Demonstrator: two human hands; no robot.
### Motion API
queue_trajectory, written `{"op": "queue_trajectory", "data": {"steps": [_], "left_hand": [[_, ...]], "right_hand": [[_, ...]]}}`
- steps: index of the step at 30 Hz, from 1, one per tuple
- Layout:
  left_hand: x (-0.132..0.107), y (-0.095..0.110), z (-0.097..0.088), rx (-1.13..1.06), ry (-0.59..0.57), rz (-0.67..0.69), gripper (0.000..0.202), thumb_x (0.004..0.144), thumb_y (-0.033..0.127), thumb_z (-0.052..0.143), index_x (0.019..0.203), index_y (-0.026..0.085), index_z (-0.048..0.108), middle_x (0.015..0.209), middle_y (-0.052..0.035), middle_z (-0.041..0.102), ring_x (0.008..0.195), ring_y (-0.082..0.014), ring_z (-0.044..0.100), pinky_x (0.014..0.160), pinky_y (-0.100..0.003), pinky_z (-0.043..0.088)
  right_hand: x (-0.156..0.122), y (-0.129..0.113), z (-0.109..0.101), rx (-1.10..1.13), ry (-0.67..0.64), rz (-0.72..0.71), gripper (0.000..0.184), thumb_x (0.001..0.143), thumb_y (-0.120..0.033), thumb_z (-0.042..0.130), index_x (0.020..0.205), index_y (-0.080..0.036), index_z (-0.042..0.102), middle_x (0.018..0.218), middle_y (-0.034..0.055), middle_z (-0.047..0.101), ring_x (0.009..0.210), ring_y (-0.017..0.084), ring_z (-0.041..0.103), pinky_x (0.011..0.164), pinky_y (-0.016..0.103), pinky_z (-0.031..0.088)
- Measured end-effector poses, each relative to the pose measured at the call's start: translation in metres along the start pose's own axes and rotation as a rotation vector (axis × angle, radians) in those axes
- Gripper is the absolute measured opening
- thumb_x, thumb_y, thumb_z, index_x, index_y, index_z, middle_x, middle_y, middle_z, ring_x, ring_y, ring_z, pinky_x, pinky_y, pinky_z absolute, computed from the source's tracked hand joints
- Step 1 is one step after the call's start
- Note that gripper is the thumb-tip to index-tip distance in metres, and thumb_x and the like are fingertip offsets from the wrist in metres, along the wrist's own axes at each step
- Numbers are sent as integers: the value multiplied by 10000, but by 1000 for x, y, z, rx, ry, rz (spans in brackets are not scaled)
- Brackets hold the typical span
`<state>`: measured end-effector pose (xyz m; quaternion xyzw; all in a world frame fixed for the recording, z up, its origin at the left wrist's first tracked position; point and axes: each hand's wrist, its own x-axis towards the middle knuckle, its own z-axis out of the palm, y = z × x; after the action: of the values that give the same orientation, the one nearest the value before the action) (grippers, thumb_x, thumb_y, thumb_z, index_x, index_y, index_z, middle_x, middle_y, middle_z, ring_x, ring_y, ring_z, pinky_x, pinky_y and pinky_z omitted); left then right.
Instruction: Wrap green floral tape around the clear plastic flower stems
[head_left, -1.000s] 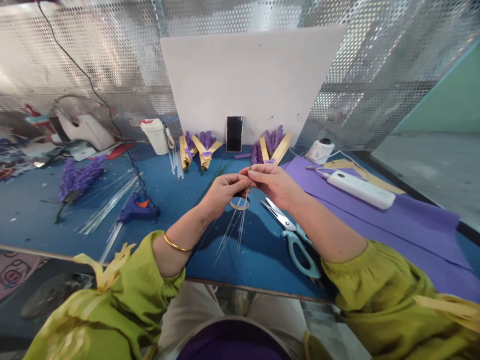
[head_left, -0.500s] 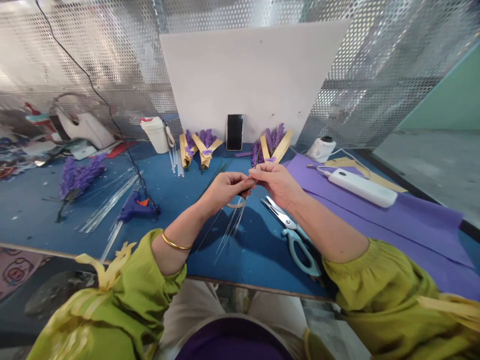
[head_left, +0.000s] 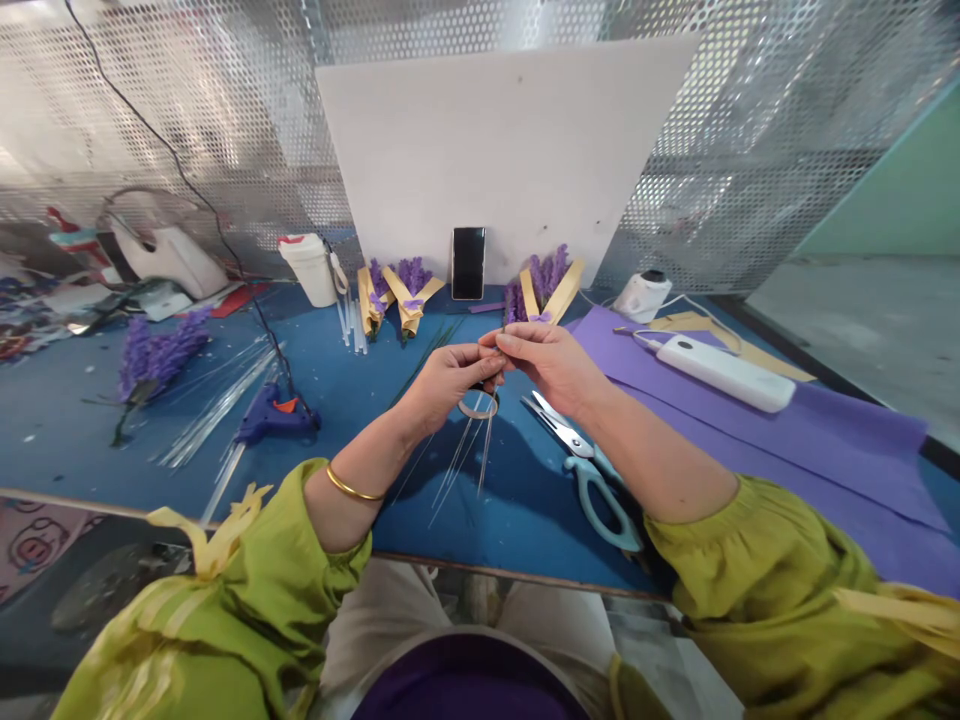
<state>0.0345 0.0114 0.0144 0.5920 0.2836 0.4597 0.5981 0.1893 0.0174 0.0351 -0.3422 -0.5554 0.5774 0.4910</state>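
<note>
My left hand (head_left: 448,382) and my right hand (head_left: 551,362) meet above the middle of the table, fingertips pinched close together. A narrow roll of tape (head_left: 480,413) hangs under the fingers of my left hand. Between the fingertips is a slim dark stem, mostly hidden by the fingers. Thin pale wires (head_left: 486,458) run down from the pinch, held by my right fingers. More fine wires lie below on the blue table. Scissors (head_left: 574,440) with light blue handles rest open beside my right wrist.
Left are a blue glue gun (head_left: 274,415), a bundle of clear wires (head_left: 221,400) and purple flowers (head_left: 157,350). Wrapped lavender bouquets (head_left: 409,295) and a phone (head_left: 468,263) stand at the back. Purple sheets (head_left: 720,400) with a white power strip (head_left: 727,372) lie right.
Both hands have shifted very slightly left, still pinched together. The tape roll has turned to show more of its ring, and the hanging wires have swung right and more upright.
</note>
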Motion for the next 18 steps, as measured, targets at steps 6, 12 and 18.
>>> {"op": "queue_trajectory", "data": {"steps": [6, 12, 18], "left_hand": [[0, 5, -1, 100, -14, -48, 327, 746, 428, 703, 754, 103, 674, 660, -20, 604, 594, -84, 507, 601, -230, 400], [1, 6, -3, 176, -49, -52, 367, 752, 477, 680, 698, 115, 647, 644, -17, 601, 596, -91, 523, 615, -238, 407], [2, 2, -8, 148, -90, -42, 340, 753, 455, 691, 739, 117, 663, 680, -22, 615, 613, -88, 520, 622, -232, 401]], "right_hand": [[3, 4, -5, -31, -7, -20, 221, 705, -319, 734, 569, -170, 642, 555, 4, 574, 541, 109, 503, 566, 273, 431], [4, 3, -6, -88, 19, -17, 267, 684, -352, 747, 548, -171, 605, 606, 9, 605, 579, 114, 508, 582, 281, 409], [3, 4, -6, -113, 78, -63, 349, 657, -357, 778, 498, -195, 513, 511, -18, 526, 508, 108, 468, 545, 295, 396]]}}
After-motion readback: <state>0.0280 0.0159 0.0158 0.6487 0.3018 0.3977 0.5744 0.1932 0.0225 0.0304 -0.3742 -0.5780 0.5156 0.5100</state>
